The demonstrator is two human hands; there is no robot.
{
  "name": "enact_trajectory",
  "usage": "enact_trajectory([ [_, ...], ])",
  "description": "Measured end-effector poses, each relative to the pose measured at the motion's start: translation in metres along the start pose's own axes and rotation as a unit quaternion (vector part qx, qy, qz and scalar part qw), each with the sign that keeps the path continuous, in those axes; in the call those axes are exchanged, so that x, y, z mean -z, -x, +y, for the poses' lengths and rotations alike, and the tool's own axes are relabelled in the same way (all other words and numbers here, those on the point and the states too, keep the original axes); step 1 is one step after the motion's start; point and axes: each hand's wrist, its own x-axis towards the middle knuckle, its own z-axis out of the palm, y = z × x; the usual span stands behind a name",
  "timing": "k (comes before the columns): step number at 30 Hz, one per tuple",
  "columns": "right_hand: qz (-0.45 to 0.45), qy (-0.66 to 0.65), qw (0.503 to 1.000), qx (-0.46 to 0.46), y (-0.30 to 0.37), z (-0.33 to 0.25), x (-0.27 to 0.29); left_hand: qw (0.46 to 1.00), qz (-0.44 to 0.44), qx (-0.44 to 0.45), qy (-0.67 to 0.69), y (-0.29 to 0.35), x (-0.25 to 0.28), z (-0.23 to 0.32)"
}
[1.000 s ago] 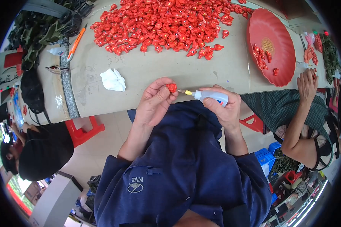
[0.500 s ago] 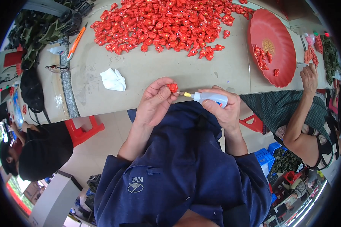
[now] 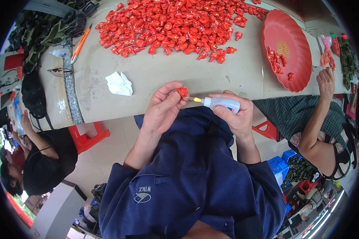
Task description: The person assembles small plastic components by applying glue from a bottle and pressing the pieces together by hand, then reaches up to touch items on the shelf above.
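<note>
Above the tabletop's near edge, the left hand pinched one small red piece, while the right hand, apart from it, gripped a squeeze bottle, tip at or just beside the piece. I judged that one unfinished, with a big heap far off and few in the right-hand dish; shirt lettering and faint tabletop handwriting showed.

Held: one squeeze bottle, one small red piece. On the desk: one scalloped tray, one white tissue, one orange pointed tool, one heap of red pieces beyond counting.
</note>
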Motion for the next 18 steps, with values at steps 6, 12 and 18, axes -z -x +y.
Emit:
enact_trajectory([
  [6, -0.001, -0.001, 1.000, -0.005, 0.0007, -0.0002, -0.0001, 1.000, -0.010, -0.006, 0.001, -0.0002, 0.0020, -0.0005],
  [12, -0.001, -0.002, 1.000, -0.016, 0.0013, -0.0024, -0.0001, 1.000, 0.005, -0.013, 0.008, 0.0014, -0.0012, 0.0000],
  [18, 0.027, -0.055, 0.998, -0.026, 0.0015, -0.0024, 0.0016, 1.000, 0.005, -0.003, 0.013, 0.0026, -0.0046, 0.0015],
])
